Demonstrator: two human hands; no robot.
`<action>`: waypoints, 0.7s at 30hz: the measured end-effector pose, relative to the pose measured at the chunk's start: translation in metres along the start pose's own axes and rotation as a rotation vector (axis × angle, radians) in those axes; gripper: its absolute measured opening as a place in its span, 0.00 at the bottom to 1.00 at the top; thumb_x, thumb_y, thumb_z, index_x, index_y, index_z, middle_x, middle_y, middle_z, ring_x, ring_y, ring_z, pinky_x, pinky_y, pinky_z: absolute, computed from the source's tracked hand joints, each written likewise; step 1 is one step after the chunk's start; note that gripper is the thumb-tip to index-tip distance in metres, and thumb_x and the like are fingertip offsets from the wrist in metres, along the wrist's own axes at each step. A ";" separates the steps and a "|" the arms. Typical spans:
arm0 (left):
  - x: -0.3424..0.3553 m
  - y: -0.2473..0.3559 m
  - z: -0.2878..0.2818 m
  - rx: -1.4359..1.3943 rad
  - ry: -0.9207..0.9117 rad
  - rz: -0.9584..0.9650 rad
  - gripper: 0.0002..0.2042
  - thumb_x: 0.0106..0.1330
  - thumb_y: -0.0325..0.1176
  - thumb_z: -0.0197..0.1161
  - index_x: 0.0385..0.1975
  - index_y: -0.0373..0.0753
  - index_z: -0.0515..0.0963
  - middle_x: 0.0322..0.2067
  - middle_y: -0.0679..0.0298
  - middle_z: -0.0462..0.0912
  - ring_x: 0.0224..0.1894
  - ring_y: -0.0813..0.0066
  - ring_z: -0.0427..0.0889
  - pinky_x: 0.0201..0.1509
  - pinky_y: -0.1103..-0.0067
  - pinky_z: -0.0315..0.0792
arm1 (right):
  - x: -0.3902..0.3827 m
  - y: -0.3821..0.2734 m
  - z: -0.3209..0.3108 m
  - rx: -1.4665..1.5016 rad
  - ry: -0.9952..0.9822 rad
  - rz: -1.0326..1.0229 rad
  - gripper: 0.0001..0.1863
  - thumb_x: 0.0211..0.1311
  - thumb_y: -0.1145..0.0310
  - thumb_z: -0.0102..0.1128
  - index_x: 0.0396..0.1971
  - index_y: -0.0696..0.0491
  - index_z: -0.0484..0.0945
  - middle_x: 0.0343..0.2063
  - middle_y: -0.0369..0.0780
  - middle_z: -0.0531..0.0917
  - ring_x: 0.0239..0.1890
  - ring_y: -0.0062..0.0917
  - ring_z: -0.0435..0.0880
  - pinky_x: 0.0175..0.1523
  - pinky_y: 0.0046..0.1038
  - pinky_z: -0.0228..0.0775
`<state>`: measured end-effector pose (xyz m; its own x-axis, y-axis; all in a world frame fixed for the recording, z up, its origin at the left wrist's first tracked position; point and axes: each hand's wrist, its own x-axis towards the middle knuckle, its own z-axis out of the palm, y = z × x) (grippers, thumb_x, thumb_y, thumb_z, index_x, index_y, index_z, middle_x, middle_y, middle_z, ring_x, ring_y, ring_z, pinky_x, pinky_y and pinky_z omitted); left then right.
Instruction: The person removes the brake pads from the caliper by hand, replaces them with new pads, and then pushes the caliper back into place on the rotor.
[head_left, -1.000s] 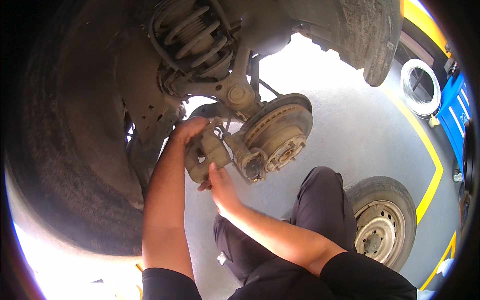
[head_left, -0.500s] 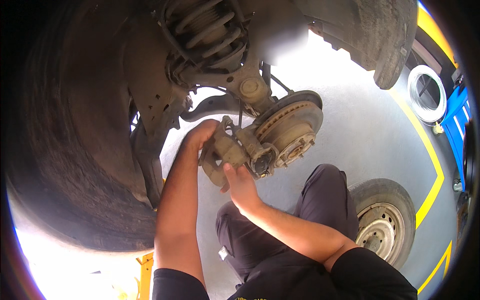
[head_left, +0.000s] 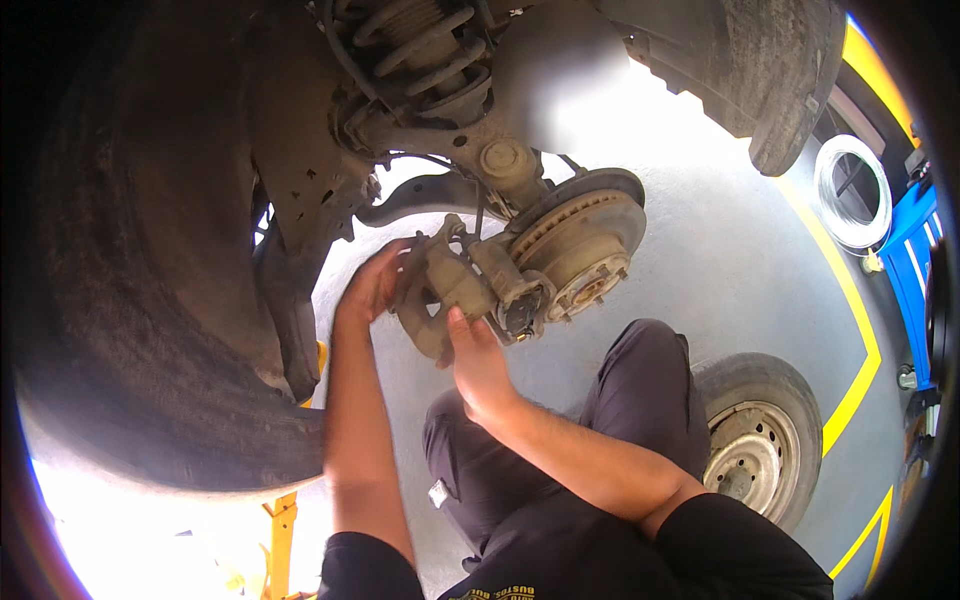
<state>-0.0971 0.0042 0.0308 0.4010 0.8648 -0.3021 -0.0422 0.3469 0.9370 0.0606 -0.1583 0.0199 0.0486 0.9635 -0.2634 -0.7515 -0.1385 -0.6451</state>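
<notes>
A dusty brake caliper (head_left: 457,282) with its bracket is held in front of me, beside the brake disc (head_left: 585,235) and its hub. My left hand (head_left: 376,280) is at the caliper's left edge, with the fingertips curled onto it and partly hidden. From below, my right hand (head_left: 480,368) grips the caliper, thumb on its near face and fingers behind. The open piston side (head_left: 522,312) faces toward the lower right. A thin brake hose (head_left: 480,208) runs down just behind the caliper.
Overhead are a coil spring (head_left: 425,50) and suspension arm (head_left: 508,160). A dark wheel-arch liner (head_left: 150,300) fills the left. A removed wheel (head_left: 765,440) lies on the grey floor by my knee. To the right are a wire coil (head_left: 853,190) and blue cabinet (head_left: 912,270); a yellow stand (head_left: 283,540) is lower left.
My left hand has slid back from the top of the caliper to its left edge. The right hand keeps its grip, and the caliper has shifted slightly.
</notes>
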 end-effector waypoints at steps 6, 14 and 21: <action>0.002 -0.120 -0.002 -0.866 -0.116 0.454 0.37 0.72 0.59 0.50 0.69 0.32 0.66 0.65 0.47 0.72 0.66 0.50 0.73 0.70 0.59 0.67 | 0.002 0.001 0.002 -0.069 -0.071 0.002 0.22 0.78 0.49 0.53 0.47 0.55 0.74 0.33 0.34 0.79 0.29 0.16 0.75 0.34 0.22 0.71; -0.010 -0.049 0.014 -0.910 0.026 0.429 0.33 0.63 0.47 0.47 0.65 0.32 0.72 0.62 0.45 0.76 0.64 0.45 0.75 0.69 0.53 0.68 | -0.004 -0.036 -0.030 -0.657 -0.373 -0.125 0.19 0.73 0.57 0.58 0.50 0.58 0.76 0.36 0.40 0.83 0.33 0.27 0.83 0.38 0.31 0.77; -0.007 -0.024 0.028 -0.836 0.283 0.326 0.34 0.61 0.46 0.44 0.62 0.29 0.74 0.61 0.46 0.77 0.64 0.47 0.75 0.71 0.56 0.67 | 0.097 -0.175 0.020 -1.992 -0.436 -1.080 0.17 0.66 0.63 0.56 0.50 0.50 0.84 0.43 0.40 0.88 0.49 0.34 0.86 0.61 0.43 0.66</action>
<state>-0.0734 -0.0207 0.0151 0.0213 0.9832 -0.1812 -0.8005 0.1253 0.5861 0.1830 -0.0360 0.1217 -0.4531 0.7502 0.4816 0.8135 0.5689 -0.1208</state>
